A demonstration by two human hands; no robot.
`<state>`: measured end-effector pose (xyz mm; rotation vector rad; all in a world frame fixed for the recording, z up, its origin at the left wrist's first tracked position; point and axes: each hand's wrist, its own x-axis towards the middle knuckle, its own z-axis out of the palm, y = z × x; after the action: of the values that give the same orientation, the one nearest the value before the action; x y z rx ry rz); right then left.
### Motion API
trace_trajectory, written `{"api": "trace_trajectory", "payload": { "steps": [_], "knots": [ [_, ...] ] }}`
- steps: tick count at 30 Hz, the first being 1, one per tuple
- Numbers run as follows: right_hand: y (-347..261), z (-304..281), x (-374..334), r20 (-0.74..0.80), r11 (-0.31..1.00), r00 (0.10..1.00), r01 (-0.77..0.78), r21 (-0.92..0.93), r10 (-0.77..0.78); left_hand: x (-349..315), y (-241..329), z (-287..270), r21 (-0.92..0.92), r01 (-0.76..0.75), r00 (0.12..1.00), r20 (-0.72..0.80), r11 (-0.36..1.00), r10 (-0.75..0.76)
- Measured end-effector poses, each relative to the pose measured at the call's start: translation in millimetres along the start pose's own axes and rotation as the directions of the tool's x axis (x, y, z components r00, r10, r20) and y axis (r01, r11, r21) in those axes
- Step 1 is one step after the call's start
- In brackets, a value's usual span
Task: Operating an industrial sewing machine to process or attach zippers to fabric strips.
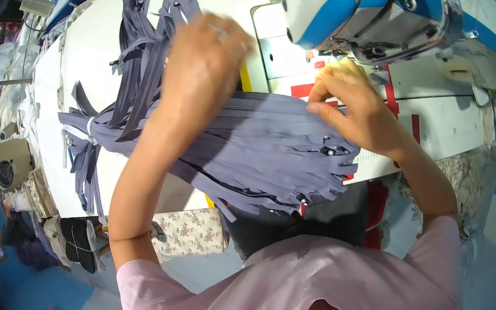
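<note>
A large bundle of grey zippers (pixel 258 137) lies across the white sewing table, tied with a white band at its left end. Black sliders show at its right end. A second bunch of grey zippers (pixel 145 57) lies farther back, tied round the middle. My left hand (pixel 204 61) is over this far bunch, knuckles up; its fingers are blurred and partly hidden. My right hand (pixel 353 102) is beside the near bundle, under the sewing machine's head (pixel 367 6). Its thumb and forefinger come together; whatever they may hold cannot be made out.
The white and blue machine head overhangs the right side, with its needle area close to my right hand. Red and yellow tape strips (pixel 416 128) mark the table (pixel 443 114). A flowered cloth (pixel 190 232) hangs below the front edge. Fabric piles stand at far left.
</note>
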<state>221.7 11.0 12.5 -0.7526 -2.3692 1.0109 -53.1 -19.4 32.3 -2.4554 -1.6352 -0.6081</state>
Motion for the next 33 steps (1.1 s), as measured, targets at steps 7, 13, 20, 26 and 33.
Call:
{"api": "trace_trajectory", "payload": {
  "steps": [7,13,20,26,33],
  "knots": [
    [-3,-3,-1,0.037,0.907,0.924,-0.382,0.179,0.382,1,29,2,-0.573,0.372,0.887,0.452,0.730,-0.097],
    [4,-1,2,-0.034,0.893,0.939,-0.314,0.324,0.342,9,39,7,-0.665,0.441,0.875,0.468,0.602,-0.124],
    [-4,-35,-3,0.361,0.871,0.845,-0.469,0.147,0.394,4,42,11,-0.651,0.546,0.831,0.499,0.527,-0.245],
    [21,-27,-1,0.102,0.853,0.879,-0.477,0.211,0.466,3,45,9,-0.655,0.516,0.845,0.495,0.552,-0.202],
    [37,-1,-16,0.077,0.727,0.947,0.291,-0.622,-0.313,-4,47,22,-0.612,0.418,0.904,0.356,0.671,-0.238]
  ]
}}
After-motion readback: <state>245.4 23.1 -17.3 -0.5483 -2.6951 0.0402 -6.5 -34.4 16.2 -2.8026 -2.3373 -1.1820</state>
